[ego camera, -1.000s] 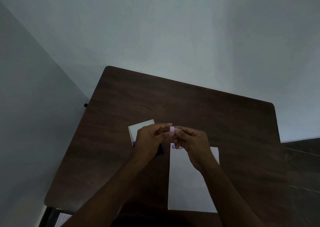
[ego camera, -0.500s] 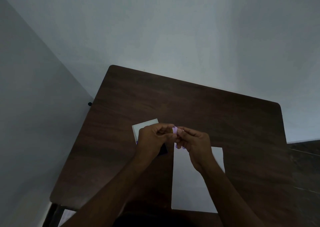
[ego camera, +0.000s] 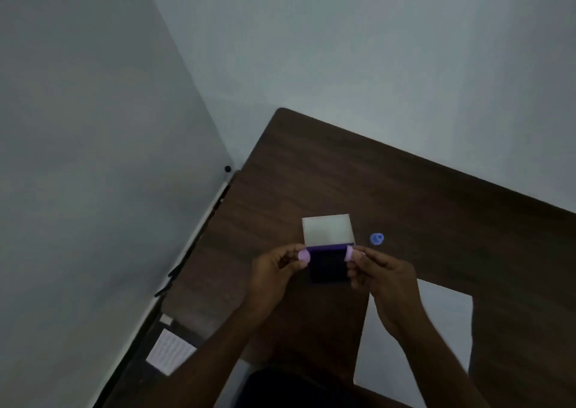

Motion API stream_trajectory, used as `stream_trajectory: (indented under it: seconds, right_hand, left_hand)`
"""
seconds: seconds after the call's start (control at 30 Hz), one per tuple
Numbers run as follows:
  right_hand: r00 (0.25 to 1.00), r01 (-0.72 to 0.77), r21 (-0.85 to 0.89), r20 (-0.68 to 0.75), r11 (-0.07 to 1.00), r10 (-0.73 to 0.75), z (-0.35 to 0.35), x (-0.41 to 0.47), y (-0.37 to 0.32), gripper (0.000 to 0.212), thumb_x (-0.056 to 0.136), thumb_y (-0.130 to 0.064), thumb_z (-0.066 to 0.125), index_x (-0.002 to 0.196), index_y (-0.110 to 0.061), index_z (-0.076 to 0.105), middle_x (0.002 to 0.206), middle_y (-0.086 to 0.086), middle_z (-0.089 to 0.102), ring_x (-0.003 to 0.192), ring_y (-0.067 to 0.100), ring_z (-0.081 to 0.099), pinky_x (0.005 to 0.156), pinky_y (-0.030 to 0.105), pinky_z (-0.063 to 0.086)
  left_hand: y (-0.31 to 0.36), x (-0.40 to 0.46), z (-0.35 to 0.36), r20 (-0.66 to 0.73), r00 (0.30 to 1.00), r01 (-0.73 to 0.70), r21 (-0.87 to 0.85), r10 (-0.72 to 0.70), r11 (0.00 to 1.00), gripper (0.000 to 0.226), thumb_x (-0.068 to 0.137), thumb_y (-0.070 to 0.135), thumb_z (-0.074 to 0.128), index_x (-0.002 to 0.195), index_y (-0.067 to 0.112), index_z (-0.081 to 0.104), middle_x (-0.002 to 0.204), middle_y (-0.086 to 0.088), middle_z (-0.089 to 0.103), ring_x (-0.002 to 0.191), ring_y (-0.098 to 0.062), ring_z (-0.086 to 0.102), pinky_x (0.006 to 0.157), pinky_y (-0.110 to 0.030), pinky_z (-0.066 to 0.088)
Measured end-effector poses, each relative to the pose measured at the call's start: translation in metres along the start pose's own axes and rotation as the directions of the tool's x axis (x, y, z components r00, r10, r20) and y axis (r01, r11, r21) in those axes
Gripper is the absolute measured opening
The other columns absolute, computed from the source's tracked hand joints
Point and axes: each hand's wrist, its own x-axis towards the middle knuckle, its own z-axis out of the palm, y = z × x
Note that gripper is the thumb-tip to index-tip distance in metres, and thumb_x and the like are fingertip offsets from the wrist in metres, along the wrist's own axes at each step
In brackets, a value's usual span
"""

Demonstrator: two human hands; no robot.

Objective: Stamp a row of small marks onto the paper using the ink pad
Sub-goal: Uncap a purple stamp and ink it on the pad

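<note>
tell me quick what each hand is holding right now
Left hand: pinches a small lilac cap.
Right hand: pinches a small lilac stamp over the open ink pad.

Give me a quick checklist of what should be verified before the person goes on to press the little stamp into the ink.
1. Ink pad open, its white lid folded back: ok.
2. Stamp uncapped: ok, the left hand holds one pink piece and the right hand holds the other pink piece, apart.
3. Which piece carries the stamp face: cannot tell.
4. Paper flat on the table within reach: ok.
5. Marks already on the paper: cannot tell, the right hand hides its top edge.
6. Small blue object away from the ink pad: ok.
</note>
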Motion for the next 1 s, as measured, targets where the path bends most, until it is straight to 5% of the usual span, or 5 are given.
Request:
stream_trajectory:
  seconds: [0.13,0.3,0.63,0.87,1.0]
  right_hand:
    - [0.997,-0.064,0.004,0.04,0.998,0.063,0.017,-0.003,0.009,0.018,0.077,-0.018,0.068,0.093,-0.014,0.074,0.086,0.012,0.072,0.072,0.021,0.065,0.061,0.031,0.054]
    - [0.994,-0.07,-0.015,0.083,0.997,0.071,0.032,-0.005,0.009,0.025,0.071,-0.023,0.068,0.094,-0.014,0.074,0.085,0.014,0.072,0.071,0.023,0.063,0.06,0.032,0.053]
    - [0.991,-0.032,-0.02,0.13,0.999,0.034,0.044,-0.006,0.005,0.023,0.074,-0.024,0.065,0.094,-0.016,0.074,0.086,0.013,0.072,0.073,0.024,0.065,0.06,0.031,0.054]
    - [0.977,-0.12,0.201,0.197,0.972,0.079,0.038,-0.008,0.004,0.024,0.083,-0.018,0.06,0.105,-0.009,0.069,0.092,0.013,0.07,0.078,0.021,0.063,0.065,0.029,0.055]
    - [0.957,-0.23,0.4,0.258,0.887,0.132,0.03,-0.011,-0.001,0.028,0.089,-0.012,0.057,0.115,-0.005,0.063,0.1,0.014,0.068,0.09,0.022,0.064,0.078,0.034,0.054]
  left_hand:
    - [-0.037,-0.004,-0.026,-0.095,0.992,0.087,0.023,-0.084,0.996,0.03,0.075,0.047,0.071,0.102,0.034,0.067,0.099,0.016,0.071,0.093,0.0,0.065,0.082,-0.025,0.053]
    - [-0.065,-0.009,-0.039,-0.178,0.974,0.162,0.111,-0.14,0.981,0.03,0.072,0.05,0.072,0.098,0.036,0.066,0.093,0.02,0.07,0.088,0.008,0.062,0.075,-0.014,0.049]
    - [-0.094,-0.012,-0.04,-0.287,0.957,0.07,0.36,0.039,0.93,0.02,0.072,0.042,0.074,0.089,0.033,0.067,0.097,0.023,0.05,0.094,0.003,0.051,0.08,-0.017,0.045]
    - [-0.089,-0.014,-0.041,-0.255,0.966,0.055,0.378,0.047,0.924,0.029,0.07,0.05,0.072,0.095,0.04,0.061,0.102,0.025,0.05,0.096,0.0,0.051,0.085,-0.03,0.05]
    - [-0.059,-0.02,-0.036,-0.193,0.977,0.014,0.484,0.091,0.875,0.045,0.067,0.053,0.073,0.108,0.04,0.059,0.113,0.014,0.049,0.107,-0.004,0.042,0.088,-0.019,0.035]
